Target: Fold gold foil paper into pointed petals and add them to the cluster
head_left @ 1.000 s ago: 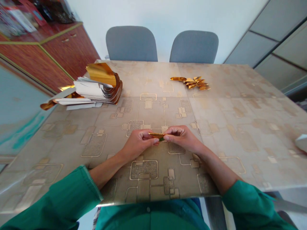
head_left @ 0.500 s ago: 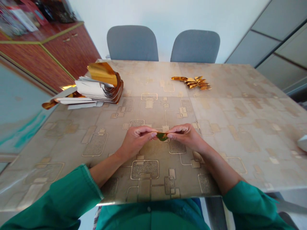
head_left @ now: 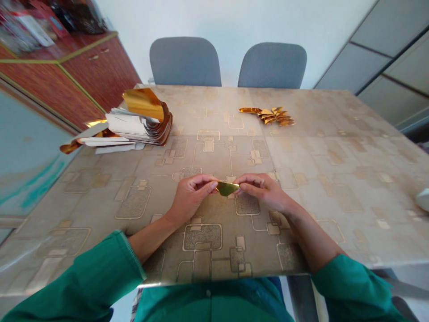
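A small folded piece of gold foil paper (head_left: 227, 188) is held just above the table, stretched between my two hands. My left hand (head_left: 192, 191) pinches its left end between thumb and fingers. At the other end, my right hand (head_left: 263, 190) pinches the tip the same way. The foil's shiny face is toward me, wide along the top and narrowing below. Toward the back of the table lies a cluster of folded gold foil pieces (head_left: 275, 116). At the back left, a bent-over stack of gold and white paper sheets (head_left: 134, 125) rests in a loose pile.
The table (head_left: 321, 179) has a patterned, glossy plastic cover. Behind it stand two grey chairs (head_left: 185, 61) against the wall. A reddish wooden cabinet (head_left: 97, 71) with items on top is at the left. Something white (head_left: 422, 199) sits at the right edge.
My fingers have shifted slightly apart, and more of the foil paper's shiny face now shows between them. The foil cluster and the sheet stack have stayed put.
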Available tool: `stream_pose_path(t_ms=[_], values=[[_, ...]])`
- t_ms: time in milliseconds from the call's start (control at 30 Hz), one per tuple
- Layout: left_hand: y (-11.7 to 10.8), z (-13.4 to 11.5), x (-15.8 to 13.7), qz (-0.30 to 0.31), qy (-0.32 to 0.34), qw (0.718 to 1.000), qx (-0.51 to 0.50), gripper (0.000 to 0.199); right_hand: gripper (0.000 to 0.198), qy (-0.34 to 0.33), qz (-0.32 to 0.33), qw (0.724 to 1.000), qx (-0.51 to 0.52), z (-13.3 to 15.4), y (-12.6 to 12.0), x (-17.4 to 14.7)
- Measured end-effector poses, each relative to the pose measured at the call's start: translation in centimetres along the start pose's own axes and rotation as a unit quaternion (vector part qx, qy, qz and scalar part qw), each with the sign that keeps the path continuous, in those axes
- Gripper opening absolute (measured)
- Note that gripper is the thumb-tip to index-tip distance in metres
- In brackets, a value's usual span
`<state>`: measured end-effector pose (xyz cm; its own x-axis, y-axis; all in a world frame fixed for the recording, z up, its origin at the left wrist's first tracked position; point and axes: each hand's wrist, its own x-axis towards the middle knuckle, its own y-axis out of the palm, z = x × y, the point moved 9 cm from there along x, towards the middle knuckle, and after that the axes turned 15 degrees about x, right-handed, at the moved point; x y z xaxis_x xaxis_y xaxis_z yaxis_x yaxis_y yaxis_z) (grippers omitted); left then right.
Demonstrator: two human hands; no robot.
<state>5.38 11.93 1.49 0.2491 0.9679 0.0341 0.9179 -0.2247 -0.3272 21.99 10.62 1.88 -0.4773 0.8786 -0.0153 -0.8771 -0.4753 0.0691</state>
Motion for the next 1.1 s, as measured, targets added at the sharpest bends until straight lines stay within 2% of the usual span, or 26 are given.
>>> stream_pose_path(t_ms=[100,167,300,400,467,500,600,633,700,767,967,1033,1100], values=[[0.4,-0.9,-0.5,0.004,0.045,0.998,0.044,0.011,0.023,-0.042,-0.02,0.992,-0.114,1.2,0.6,0.2],[0.7,-1.5,-0.8,0.008,0.067,0.996,0.064,0.01,0.023,-0.063,-0.036,0.989,-0.132,1.5,0.9,0.4],[1.5,-0.9,-1.0,0.038,0.039,0.995,0.08,0.015,0.023,-0.063,-0.036,0.992,-0.107,0.8,1.1,0.7],[1.9,-0.6,-1.0,0.071,0.042,0.985,0.151,0.018,0.019,-0.055,-0.021,0.984,-0.168,0.2,1.0,0.8],[1.6,-1.6,-1.1,0.045,0.113,0.961,0.249,0.017,0.018,-0.061,-0.023,0.964,-0.256,0.0,0.9,0.9],[1.5,-2.4,-1.4,0.025,0.165,0.937,0.306,0.017,0.018,-0.065,-0.027,0.951,-0.301,-0.1,0.8,0.9],[3.1,-4.0,-3.0,0.011,0.31,0.837,0.451,0.02,0.017,-0.063,-0.046,0.913,-0.4,-0.3,0.8,0.9],[4.0,-4.1,-3.5,0.023,0.342,0.806,0.482,0.021,0.014,-0.064,-0.06,0.901,-0.425,-0.3,0.7,0.9],[5.3,-3.8,-4.1,0.045,0.377,0.766,0.519,0.021,0.006,-0.075,-0.094,0.877,-0.464,0.2,0.6,0.6],[6.1,-3.4,-4.4,0.058,0.388,0.746,0.538,0.021,0.006,-0.094,-0.109,0.854,-0.501,0.8,0.9,0.3],[7.0,-3.6,-4.9,0.049,0.412,0.724,0.551,0.024,0.015,-0.108,-0.06,0.788,-0.603,0.5,3.6,-1.0],[7.1,-3.7,-5.1,0.048,0.411,0.723,0.552,0.026,0.01,-0.113,-0.058,0.773,-0.622,0.3,4.0,-1.7],[7.1,-3.6,-5.1,0.05,0.397,0.733,0.55,0.028,0.014,-0.123,-0.054,0.764,-0.631,0.3,4.2,-2.4]])
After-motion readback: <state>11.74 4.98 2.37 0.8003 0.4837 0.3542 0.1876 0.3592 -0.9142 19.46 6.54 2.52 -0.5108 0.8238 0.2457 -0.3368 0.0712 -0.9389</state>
